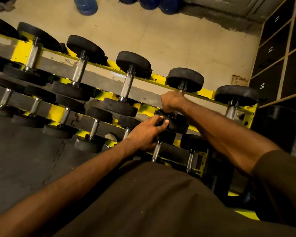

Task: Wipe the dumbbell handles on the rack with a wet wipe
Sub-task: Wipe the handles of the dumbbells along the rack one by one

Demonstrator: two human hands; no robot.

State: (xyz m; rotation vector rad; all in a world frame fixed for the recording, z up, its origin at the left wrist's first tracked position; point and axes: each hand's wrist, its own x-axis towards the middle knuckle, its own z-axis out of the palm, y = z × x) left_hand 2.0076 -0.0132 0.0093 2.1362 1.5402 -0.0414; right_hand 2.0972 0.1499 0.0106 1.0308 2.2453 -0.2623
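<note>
- The dumbbell (184,79) being handled lies on the top tier of the yellow rack (158,77), a little toward 2 o'clock from the middle of the view.
- The right hand (173,101) has its fingers clenched round the handle (181,87). The left hand (146,134) lays fairly straight fingers (165,123) on the near head (178,124).
- A neighbouring dumbbell (126,82) sits at 9 o'clock of it and another (236,94) at 3 o'clock, each well apart from it.
- Smaller dumbbells (156,151) on the lower tier lie at 6 o'clock, under the left wrist.
- Further out there is a black floor mat (24,151) at 8 o'clock, pale floor tiles (161,31) at 12 and blue water bottles (87,6) at 11. Numbered lockers (270,48) stand at 2.
- The right hand covers nearly the whole handle, and I cannot tell whether it holds anything against the metal.
- The left-most dumbbells are cut off by the frame, and the person's dark shirt (161,202) hides the rack's base.
- The dumbbell's long axis runs from 12 to 6 o'clock, leaning slightly, with its far head toward 12.
</note>
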